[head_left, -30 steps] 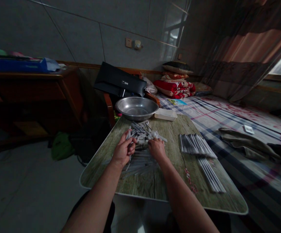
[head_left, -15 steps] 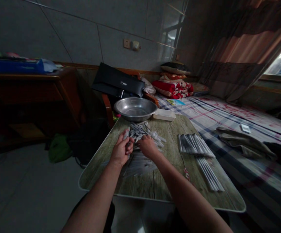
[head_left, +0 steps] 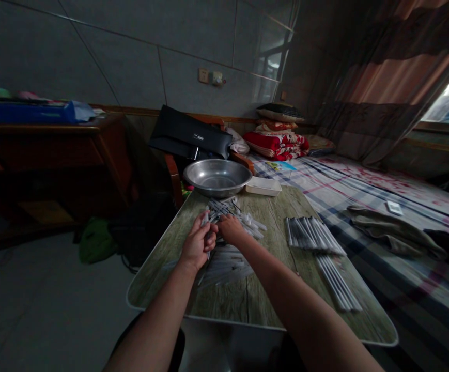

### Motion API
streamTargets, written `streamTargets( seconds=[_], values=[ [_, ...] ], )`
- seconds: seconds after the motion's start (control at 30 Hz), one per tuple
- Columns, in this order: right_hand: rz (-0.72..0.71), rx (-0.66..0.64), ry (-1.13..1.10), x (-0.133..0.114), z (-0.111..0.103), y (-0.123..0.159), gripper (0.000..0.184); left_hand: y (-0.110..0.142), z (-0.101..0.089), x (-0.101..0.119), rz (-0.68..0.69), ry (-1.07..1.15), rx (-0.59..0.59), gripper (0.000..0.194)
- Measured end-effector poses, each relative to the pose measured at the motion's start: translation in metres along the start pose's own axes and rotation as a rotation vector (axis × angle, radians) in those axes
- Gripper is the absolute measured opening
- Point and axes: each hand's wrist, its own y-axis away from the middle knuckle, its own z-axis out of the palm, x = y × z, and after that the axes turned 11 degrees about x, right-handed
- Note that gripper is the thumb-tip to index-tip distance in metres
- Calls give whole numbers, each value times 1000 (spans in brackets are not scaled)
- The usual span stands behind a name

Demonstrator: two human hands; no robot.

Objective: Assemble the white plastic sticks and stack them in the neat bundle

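My left hand [head_left: 196,244] is closed around some whitish, translucent plastic pieces [head_left: 205,218] that stick up past the thumb. Close beside it on the right, my right hand [head_left: 231,229] bends its fingers down toward the left fingertips. Whatever those right fingers hold is hidden. Behind both hands lies a loose pile of thin grey and whitish plastic pieces [head_left: 224,206], with short translucent ones [head_left: 254,227] at its right side. Clear slim tubes [head_left: 228,266] lie side by side on the table nearer to me, partly under my hands.
On the table's [head_left: 271,305] right, a row of pen-like sticks with dark ends [head_left: 313,235] lies across white sticks [head_left: 338,283]. A metal basin [head_left: 218,178] and a white tray [head_left: 263,186] stand at the far edge. A bed [head_left: 364,191] adjoins on the right.
My right hand has shifted slightly left, so its fingers now meet the left hand's fingertips. The left hand keeps its hold. The whole view has tilted up a little.
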Motion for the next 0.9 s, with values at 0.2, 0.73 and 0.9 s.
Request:
streamTargets(
  seconds=[0.2, 0.73, 0.9],
  values=[
    [352, 227, -851, 25, -7, 24, 10, 8, 5, -4, -8, -125, -106, 61],
    [582, 470, -1700, 24, -12, 73, 26, 8, 6, -25, 274, -585, -299, 28],
    [527, 461, -1643, 25, -12, 75, 20, 9, 7, -23, 351, -686, -277, 29]
  ],
)
